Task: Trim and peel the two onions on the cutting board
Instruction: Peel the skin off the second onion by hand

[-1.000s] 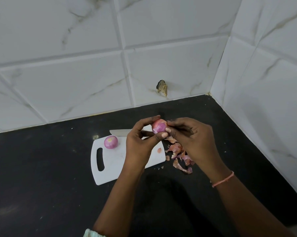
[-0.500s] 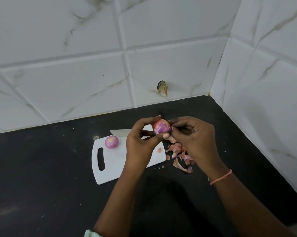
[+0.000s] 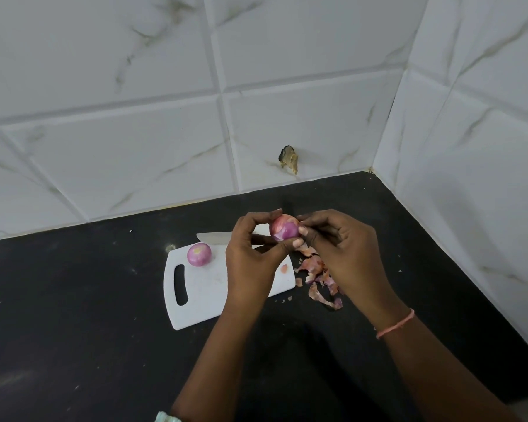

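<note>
Nearest the camera, two bare forearms reach forward over a black countertop (image 3: 74,315), matte and flecked with pale specks. A thin pink-orange cord bracelet (image 3: 395,324) circles the right wrist.

The left hand (image 3: 250,257) grasps the held onion (image 3: 284,228) above the far right part of the board, thumb below and fingers curled over its top. The right hand (image 3: 345,254) pinches at the onion's right side with thumb and fingertips; whether it grips a strip of skin or the bulb itself cannot be told. This onion is small and round, glossy purple where bared, with paler papery pink skin over its upper part.

Below the hands lies a white plastic cutting board (image 3: 202,293), rectangular with rounded corners and a slot handle at its left end, its surface smooth. A small pink scrap (image 3: 284,268) rests near its right edge. Just right of the board, on the counter, sits a heap of onion peels (image 3: 317,278), dry, curled, pinkish-brown.

The second onion (image 3: 199,254) stands on the board's far left part, peeled, smooth purple, its cut top pale.

Behind it a knife blade (image 3: 214,237), flat grey metal, lies along the board's far edge.

Farthest, glossy white marble-veined wall tiles (image 3: 135,132) meet in a corner; a brownish chipped patch (image 3: 288,159) marks one tile.
</note>
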The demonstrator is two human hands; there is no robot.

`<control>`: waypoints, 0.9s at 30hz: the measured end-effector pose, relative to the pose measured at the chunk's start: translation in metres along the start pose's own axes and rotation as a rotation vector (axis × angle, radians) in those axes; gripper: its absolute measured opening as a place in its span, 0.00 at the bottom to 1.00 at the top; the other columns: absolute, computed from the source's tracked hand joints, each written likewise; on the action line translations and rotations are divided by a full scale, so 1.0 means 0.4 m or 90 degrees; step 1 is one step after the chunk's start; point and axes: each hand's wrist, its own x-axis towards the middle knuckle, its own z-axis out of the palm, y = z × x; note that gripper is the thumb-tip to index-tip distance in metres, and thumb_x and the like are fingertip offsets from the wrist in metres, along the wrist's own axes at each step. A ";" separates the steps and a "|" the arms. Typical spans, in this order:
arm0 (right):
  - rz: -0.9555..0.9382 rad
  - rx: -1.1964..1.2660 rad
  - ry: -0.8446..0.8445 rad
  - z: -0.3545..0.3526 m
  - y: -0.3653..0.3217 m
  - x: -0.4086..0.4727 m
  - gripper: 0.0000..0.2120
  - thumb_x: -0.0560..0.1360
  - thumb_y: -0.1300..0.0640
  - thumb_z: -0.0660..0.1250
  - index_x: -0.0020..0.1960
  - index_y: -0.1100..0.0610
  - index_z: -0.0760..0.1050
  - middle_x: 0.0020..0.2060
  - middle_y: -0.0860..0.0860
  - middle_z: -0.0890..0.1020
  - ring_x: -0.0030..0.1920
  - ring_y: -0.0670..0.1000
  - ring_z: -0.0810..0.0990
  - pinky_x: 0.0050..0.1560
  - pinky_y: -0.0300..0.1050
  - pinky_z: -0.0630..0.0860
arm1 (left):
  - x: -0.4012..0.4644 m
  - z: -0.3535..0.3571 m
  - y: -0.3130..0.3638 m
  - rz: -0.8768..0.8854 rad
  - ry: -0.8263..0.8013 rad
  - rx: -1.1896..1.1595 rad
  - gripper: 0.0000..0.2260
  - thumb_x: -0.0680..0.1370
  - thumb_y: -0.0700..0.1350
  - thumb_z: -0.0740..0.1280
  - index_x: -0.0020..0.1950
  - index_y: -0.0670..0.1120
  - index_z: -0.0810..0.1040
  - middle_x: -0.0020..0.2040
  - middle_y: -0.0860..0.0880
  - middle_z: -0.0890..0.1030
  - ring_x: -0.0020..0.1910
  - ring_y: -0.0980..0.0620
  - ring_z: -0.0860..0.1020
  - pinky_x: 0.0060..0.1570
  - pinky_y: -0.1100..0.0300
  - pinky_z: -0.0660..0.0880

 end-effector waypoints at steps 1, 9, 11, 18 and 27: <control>-0.005 -0.032 -0.005 0.001 0.000 0.001 0.06 0.75 0.59 0.71 0.51 0.56 0.82 0.46 0.47 0.84 0.48 0.45 0.83 0.50 0.38 0.80 | 0.000 0.000 0.001 0.002 0.000 0.003 0.19 0.68 0.41 0.80 0.52 0.56 0.78 0.57 0.53 0.81 0.46 0.58 0.80 0.42 0.69 0.76; -0.015 -0.133 -0.072 0.006 -0.009 0.008 0.05 0.79 0.57 0.65 0.54 0.54 0.74 0.50 0.48 0.78 0.50 0.44 0.78 0.50 0.29 0.75 | -0.003 -0.009 0.004 -0.013 -0.036 -0.022 0.18 0.69 0.40 0.79 0.54 0.51 0.79 0.55 0.55 0.81 0.45 0.58 0.81 0.44 0.67 0.77; 0.012 -0.099 -0.057 0.005 -0.012 0.009 0.04 0.79 0.58 0.65 0.53 0.53 0.74 0.48 0.46 0.78 0.50 0.43 0.78 0.48 0.28 0.75 | -0.003 -0.010 0.005 -0.019 -0.047 -0.045 0.17 0.69 0.39 0.78 0.56 0.49 0.79 0.55 0.54 0.82 0.46 0.58 0.81 0.44 0.68 0.77; 0.089 0.024 0.088 -0.012 0.003 0.007 0.06 0.73 0.64 0.72 0.46 0.54 0.79 0.40 0.45 0.83 0.43 0.42 0.82 0.44 0.32 0.78 | 0.008 -0.014 -0.018 -0.065 -0.047 -0.106 0.17 0.70 0.39 0.78 0.56 0.46 0.79 0.55 0.51 0.83 0.53 0.51 0.82 0.52 0.58 0.80; -0.063 -0.071 0.013 -0.008 -0.008 0.006 0.10 0.74 0.58 0.71 0.55 0.57 0.83 0.49 0.48 0.84 0.50 0.43 0.82 0.52 0.31 0.77 | 0.018 -0.001 -0.013 -0.070 -0.032 -0.073 0.17 0.68 0.41 0.79 0.53 0.48 0.78 0.52 0.53 0.83 0.47 0.50 0.83 0.48 0.59 0.81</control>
